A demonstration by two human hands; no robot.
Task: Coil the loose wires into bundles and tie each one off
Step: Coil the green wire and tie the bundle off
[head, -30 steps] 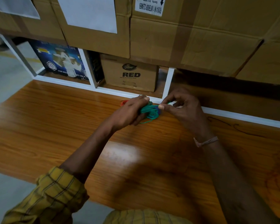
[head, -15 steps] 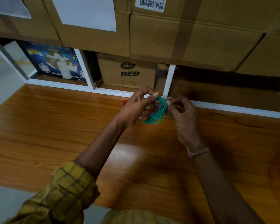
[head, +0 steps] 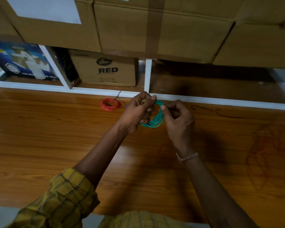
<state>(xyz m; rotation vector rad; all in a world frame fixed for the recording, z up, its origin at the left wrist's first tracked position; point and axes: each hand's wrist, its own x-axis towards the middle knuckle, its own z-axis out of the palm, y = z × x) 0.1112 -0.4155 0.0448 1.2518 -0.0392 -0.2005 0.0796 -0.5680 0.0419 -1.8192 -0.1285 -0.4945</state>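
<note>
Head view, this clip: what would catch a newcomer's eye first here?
The green wire coil stands out first, held up over the middle of the wooden table, with the left hand gripping one side and the right hand pinching the other. Just left of it, a red wire coil lies flat on the table near the white shelf frame. Behind, a cardboard box marked RED sits in the shelf.

1. There is one view only, from a wide-angle camera worn on the person's head.
2. It looks forward and steeply down onto the wooden table (head: 39, 137), with both forearms reaching away from it.
3. The hands sit near mid-frame; stacked cartons (head: 187, 27) fill the top edge.
4. Straight lines bow towards the borders.
</note>
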